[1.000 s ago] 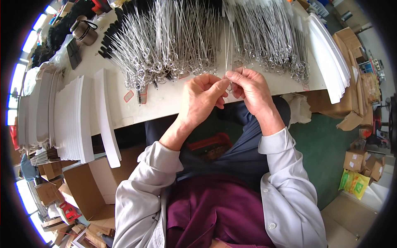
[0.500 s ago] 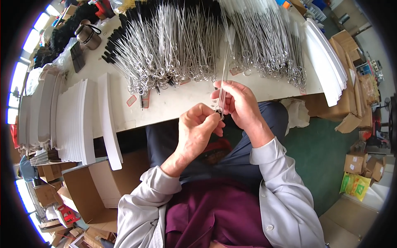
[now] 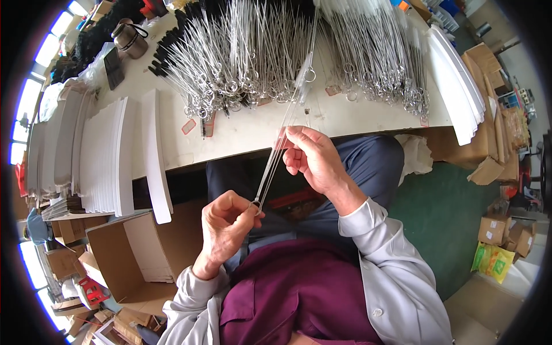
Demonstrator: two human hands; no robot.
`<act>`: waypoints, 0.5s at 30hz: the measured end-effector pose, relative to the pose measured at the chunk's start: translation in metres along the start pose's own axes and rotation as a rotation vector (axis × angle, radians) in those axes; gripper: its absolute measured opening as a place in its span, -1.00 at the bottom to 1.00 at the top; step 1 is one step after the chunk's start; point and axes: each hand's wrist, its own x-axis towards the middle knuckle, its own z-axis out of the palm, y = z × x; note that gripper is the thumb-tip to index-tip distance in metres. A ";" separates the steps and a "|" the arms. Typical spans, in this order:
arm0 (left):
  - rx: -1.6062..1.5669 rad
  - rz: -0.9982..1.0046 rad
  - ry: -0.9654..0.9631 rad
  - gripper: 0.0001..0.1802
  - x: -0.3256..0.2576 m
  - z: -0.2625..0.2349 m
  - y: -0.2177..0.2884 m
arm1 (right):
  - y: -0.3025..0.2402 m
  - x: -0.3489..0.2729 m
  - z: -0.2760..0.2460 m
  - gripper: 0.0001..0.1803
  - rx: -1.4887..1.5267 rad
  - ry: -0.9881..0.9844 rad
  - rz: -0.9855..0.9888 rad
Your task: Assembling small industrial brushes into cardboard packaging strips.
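Observation:
My left hand (image 3: 225, 229) is closed in a pinch on the ring ends of a few thin wire brushes (image 3: 268, 179), held low in front of my body. The wires slant up and away to the right. A narrow clear plastic sleeve (image 3: 295, 102) lies around their farther part; how far it reaches is hard to make out. Thumb and fingers of my right hand (image 3: 319, 162) pinch the sleeve partway along, at a reddish patch. Beyond my hands, a big pile of black-bristled wire brushes (image 3: 230, 63) lies with rings toward me. To its right is a white-bristled pile (image 3: 374, 63).
White folded card strips (image 3: 106, 155) stand at the table's left, more white strips (image 3: 454, 86) at its right. A metal flask (image 3: 130, 40) is at the back left. Below the table edge sits an open cardboard box (image 3: 129, 259). Small red-edged labels (image 3: 188, 126) lie near the front edge.
My left hand has drawn down and left with the ring ends, away from my right hand. The right hand has shifted slightly left and now pinches the sleeve. The wires slant more.

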 end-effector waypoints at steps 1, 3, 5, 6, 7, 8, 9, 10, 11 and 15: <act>-0.020 -0.009 -0.003 -0.89 -0.005 -0.001 -0.002 | 0.000 0.000 0.002 -0.72 -0.005 -0.006 -0.002; -0.046 -0.070 -0.035 -0.89 -0.015 -0.004 -0.007 | -0.001 -0.001 0.005 -0.71 -0.038 0.014 0.024; 0.079 -0.090 -0.091 -0.91 -0.030 -0.012 -0.016 | 0.007 -0.003 0.002 -0.70 -0.060 -0.035 0.038; 0.082 -0.093 -0.085 -0.91 -0.039 -0.017 -0.020 | 0.012 -0.007 0.001 -0.70 -0.077 -0.081 0.054; 0.133 -0.120 -0.077 -0.92 -0.048 -0.024 -0.026 | 0.018 -0.011 0.005 -0.69 -0.081 -0.098 0.092; 0.183 -0.146 -0.075 -0.92 -0.050 -0.031 -0.031 | 0.026 -0.016 0.009 -0.69 -0.067 -0.106 0.101; 0.182 -0.149 -0.079 -0.92 -0.050 -0.035 -0.035 | 0.034 -0.022 0.013 -0.69 -0.051 -0.115 0.113; 0.208 -0.194 -0.047 -0.93 -0.053 -0.041 -0.037 | 0.038 -0.029 0.019 -0.67 -0.087 -0.111 0.083; 0.235 -0.241 -0.013 -0.93 -0.055 -0.046 -0.040 | 0.037 -0.031 0.022 -0.67 -0.080 -0.112 0.095; 0.200 -0.154 0.091 -0.87 -0.049 -0.058 -0.037 | 0.020 -0.044 0.035 -0.66 -0.226 -0.076 -0.200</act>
